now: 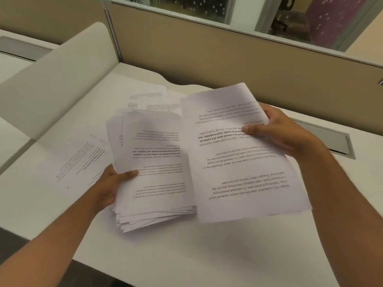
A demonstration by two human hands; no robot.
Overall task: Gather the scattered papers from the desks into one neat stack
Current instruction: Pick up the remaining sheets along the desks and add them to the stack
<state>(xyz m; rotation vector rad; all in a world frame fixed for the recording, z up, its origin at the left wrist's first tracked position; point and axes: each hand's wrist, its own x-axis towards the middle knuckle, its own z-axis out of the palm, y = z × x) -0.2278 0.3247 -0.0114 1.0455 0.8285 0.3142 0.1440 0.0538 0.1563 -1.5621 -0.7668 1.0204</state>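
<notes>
Paper throughout: light, limp, slippery sheet on sheet. Left hand point(106, 184) pinches the ragged stack point(153, 172) at its left edge, above the desk point(186, 251). Right hand point(277, 133) pinches loose sheets point(244, 162) at their right edge. More sheets point(153, 98) lie far. Grip edges firmly; support underneath.

Two hands are in sight: the left hand point(106, 186) at lower left of centre and the right hand point(284, 133) at right. Each has a grip on one batch of paper, so two held batches: a thick stack point(153, 172) of many sheets, too many to count, and a thinner bundle point(244, 154) at right. Loose sheets on the bench point(165, 249): one at left point(80, 160), and at least two more overlapping at upper centre point(153, 100).
</notes>
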